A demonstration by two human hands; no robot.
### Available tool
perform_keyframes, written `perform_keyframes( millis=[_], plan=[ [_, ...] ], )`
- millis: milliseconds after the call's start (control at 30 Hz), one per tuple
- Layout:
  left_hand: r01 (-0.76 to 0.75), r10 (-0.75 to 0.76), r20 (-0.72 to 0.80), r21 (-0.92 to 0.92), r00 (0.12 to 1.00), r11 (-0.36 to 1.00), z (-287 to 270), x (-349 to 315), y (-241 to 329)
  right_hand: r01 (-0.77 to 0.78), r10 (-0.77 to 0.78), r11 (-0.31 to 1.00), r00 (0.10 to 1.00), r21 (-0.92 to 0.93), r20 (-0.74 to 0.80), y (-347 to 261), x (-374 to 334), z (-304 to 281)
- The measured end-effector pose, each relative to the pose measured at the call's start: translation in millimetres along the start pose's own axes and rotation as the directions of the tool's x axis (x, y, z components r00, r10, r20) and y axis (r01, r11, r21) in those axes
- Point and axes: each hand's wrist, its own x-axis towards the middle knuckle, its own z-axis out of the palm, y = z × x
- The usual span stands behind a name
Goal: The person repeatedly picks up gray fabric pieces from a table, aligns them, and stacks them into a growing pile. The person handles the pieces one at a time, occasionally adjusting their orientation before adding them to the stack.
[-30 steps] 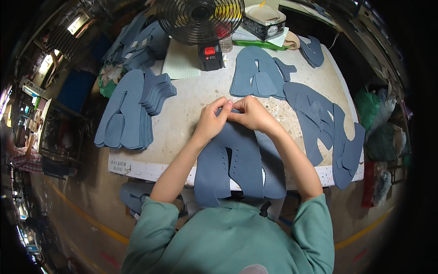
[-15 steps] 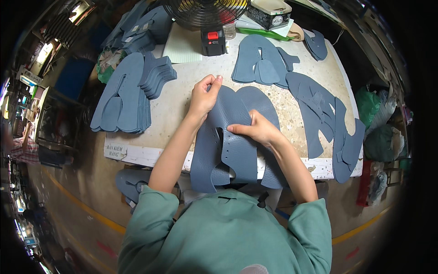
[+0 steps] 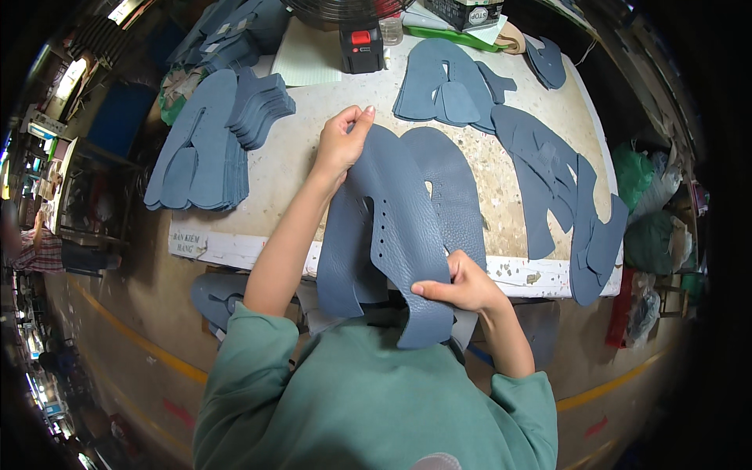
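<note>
I hold up a blue-grey pebbled leather shoe upper (image 3: 403,211), a curved cut piece with a row of punched holes along its slit. My left hand (image 3: 343,145) pinches its rounded top end. Lower down, my right hand (image 3: 464,287) grips the right-hand leg of the piece, thumb on top; its other fingers are mostly hidden behind the leather. A second leather upper (image 3: 458,188) lies on the table just behind and to the right, partly covered by the held one.
Stacked leather pieces (image 3: 196,149) stand at the table's left; another stack (image 3: 442,82) is at the back. Loose pieces (image 3: 533,172) spread along the right side. At the back are a fan (image 3: 348,8), a black battery pack (image 3: 362,51) and a green tray (image 3: 454,37).
My right hand has moved down along the upper to its lower leg, which now bends toward me. My left hand keeps its pinch at the top. The view has shifted slightly.
</note>
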Motion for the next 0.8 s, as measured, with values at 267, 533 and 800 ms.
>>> perform_keyframes(
  millis=[267,533,800],
  plan=[
    [0.041,-0.041,-0.006,-0.004,0.999,0.999,-2,3,-4,0.033,-0.036,0.999,0.991,0.026,0.132,29,-38,-1],
    [0.214,-0.206,0.085,-0.095,0.975,0.972,14,5,-13,0.211,-0.128,0.972,0.841,-0.101,0.525,14,-54,-40],
    [0.327,-0.293,0.417,-0.011,0.86,0.945,11,4,1,0.283,-0.166,0.916,0.913,-0.284,0.373,-65,-21,-58]
  ],
)
